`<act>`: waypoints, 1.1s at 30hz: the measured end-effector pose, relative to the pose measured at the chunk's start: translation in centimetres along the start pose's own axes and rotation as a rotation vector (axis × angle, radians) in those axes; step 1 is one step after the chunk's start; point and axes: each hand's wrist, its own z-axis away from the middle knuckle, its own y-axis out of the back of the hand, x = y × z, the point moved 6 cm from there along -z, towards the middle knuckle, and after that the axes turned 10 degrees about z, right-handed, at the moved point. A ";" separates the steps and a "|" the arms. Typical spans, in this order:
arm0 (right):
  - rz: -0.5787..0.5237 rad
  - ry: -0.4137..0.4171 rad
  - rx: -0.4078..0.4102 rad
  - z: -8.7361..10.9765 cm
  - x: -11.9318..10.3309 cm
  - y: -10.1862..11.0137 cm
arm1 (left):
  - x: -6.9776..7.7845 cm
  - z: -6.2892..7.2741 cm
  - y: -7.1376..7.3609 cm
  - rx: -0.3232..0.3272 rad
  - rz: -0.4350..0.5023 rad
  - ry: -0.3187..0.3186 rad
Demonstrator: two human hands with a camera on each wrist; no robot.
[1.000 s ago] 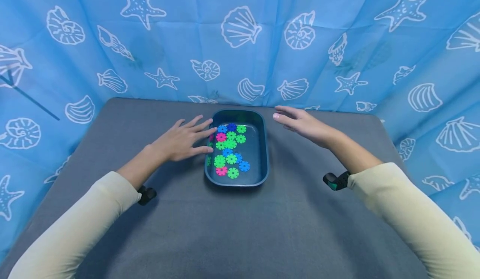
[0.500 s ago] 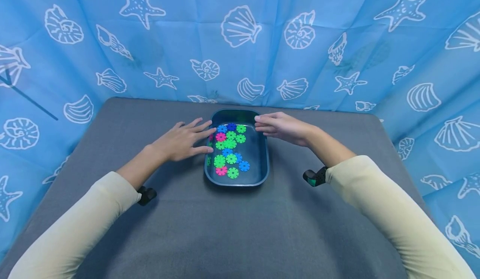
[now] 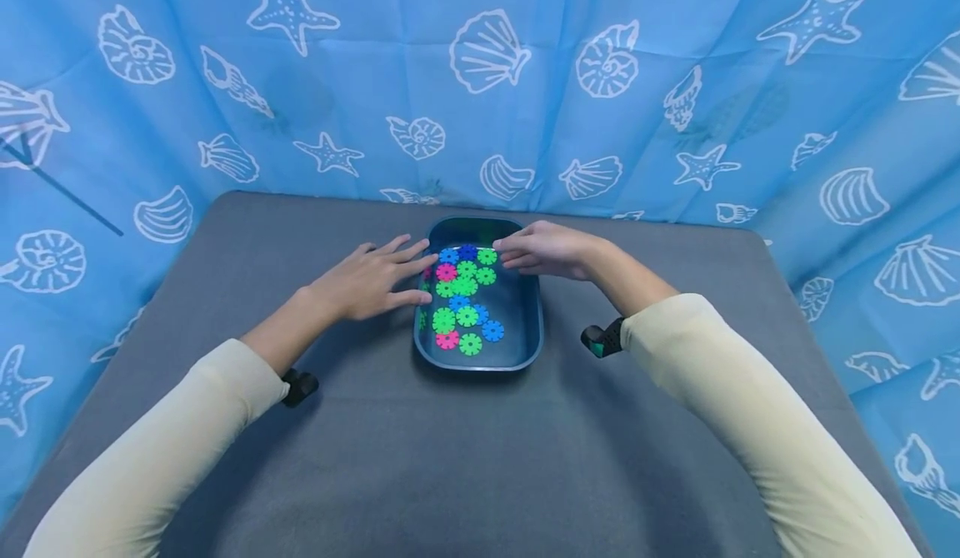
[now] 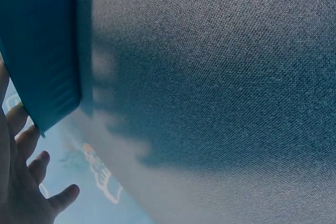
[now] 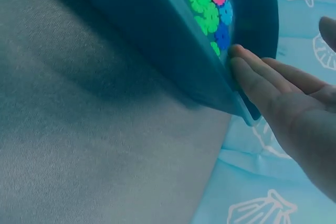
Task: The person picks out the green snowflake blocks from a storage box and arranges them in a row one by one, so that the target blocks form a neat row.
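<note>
A deep dark-blue plastic tray point(image 3: 478, 367) stands on the table, holding several notched, flower-like plastic discs. Among them are a green disc point(image 3: 470, 344), a pink disc point(image 3: 447, 340), a light-blue disc point(image 3: 492, 331) and a dark-blue disc point(image 3: 468, 252), mostly toward the tray's left side. My left hand point(image 3: 367, 281) has its fingers spread, tips at the left rim. In the left wrist view, its fingers point(image 4: 27, 141) lie along the tray's edge. My right hand point(image 3: 551, 250) reaches over the right rim near the far corner, straight fingers point(image 5: 257, 77) inside the tray, holding nothing.
Grey cloth covers the table point(image 3: 450, 458). Behind it hangs a blue curtain point(image 3: 540, 83) with white shell and starfish prints, close to the table's far edge. Each wrist wears a black camera band, such as the right band point(image 3: 602, 339).
My right hand has moved left from outside the tray to over its right rim, fingertips now inside. My left hand stays at the left rim. The discs have not moved.
</note>
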 end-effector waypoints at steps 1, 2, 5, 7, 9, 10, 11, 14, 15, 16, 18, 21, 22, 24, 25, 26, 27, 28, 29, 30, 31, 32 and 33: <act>0.003 -0.003 -0.007 -0.1 -0.1 -0.1 | 0.0 -0.1 0.0 -0.002 -0.002 -0.001; 0.005 -0.005 -0.014 -0.3 -0.1 -0.2 | 0.0 -0.1 0.0 -0.002 -0.003 0.001; -0.006 -0.024 -0.029 -0.8 0.0 -0.8 | 0.1 -0.2 0.0 -0.007 -0.002 0.006; -0.014 -0.034 -0.040 -1.3 0.0 -1.3 | 0.1 -0.1 0.0 -0.014 0.002 0.010; -0.025 -0.044 -0.049 -1.7 0.0 -1.9 | 0.1 -0.1 0.0 -0.016 0.005 0.012; -0.030 -0.049 -0.054 -1.9 0.1 -2.2 | 0.1 -0.1 0.0 -0.015 0.009 0.011; -0.030 -0.052 -0.060 -2.1 0.1 -2.4 | 0.1 -0.1 0.0 -0.016 0.011 0.011; -0.037 -0.063 -0.070 -2.6 0.1 -2.9 | 0.1 -0.1 0.0 -0.014 0.017 0.007; -0.039 -0.067 -0.071 -2.8 0.1 -3.1 | 0.1 0.0 0.0 -0.016 0.019 0.006; -0.044 -0.073 -0.071 -2.9 0.1 -3.2 | 0.2 0.0 0.1 -0.016 0.022 0.005; -0.043 -0.089 -0.066 -3.0 0.1 -3.3 | 0.2 0.0 0.1 -0.017 0.026 0.001; -0.036 -0.107 -0.052 -3.3 0.2 -3.6 | 0.2 0.1 0.0 -0.019 0.027 -0.003; -0.035 -0.111 -0.050 -3.4 0.2 -3.7 | 0.2 0.1 0.0 -0.018 0.026 -0.006; -0.028 -0.112 -0.044 -3.6 0.2 -3.9 | 0.2 0.1 0.0 -0.017 0.026 -0.008; -0.031 -0.110 -0.047 -3.6 0.2 -4.0 | 0.2 0.1 -0.1 -0.016 0.025 -0.008; -0.035 -0.109 -0.049 -3.7 0.2 -4.1 | 0.2 0.1 -0.1 -0.015 0.025 -0.008; -0.036 -0.106 -0.050 -3.7 0.1 -4.1 | 0.2 0.1 0.0 -0.014 0.024 -0.009; -0.034 -0.104 -0.052 -3.8 0.1 -4.2 | 0.2 0.1 0.0 -0.014 0.025 -0.010; -0.033 -0.102 -0.053 -3.8 0.0 -4.2 | 0.2 0.1 -0.1 -0.016 0.026 -0.010; -0.035 -0.100 -0.055 -3.9 0.0 -4.3 | 0.2 0.0 -0.1 -0.017 0.028 -0.009; -0.037 -0.098 -0.059 -3.9 -0.1 -4.4 | 0.1 0.0 -0.1 -0.020 0.030 -0.009; -0.032 -0.094 -0.065 -4.0 -0.1 -4.5 | 0.1 0.1 -0.1 -0.024 0.029 -0.008; -0.029 -0.090 -0.072 -4.1 -0.1 -4.6 | 0.0 0.1 -0.2 -0.028 0.029 -0.006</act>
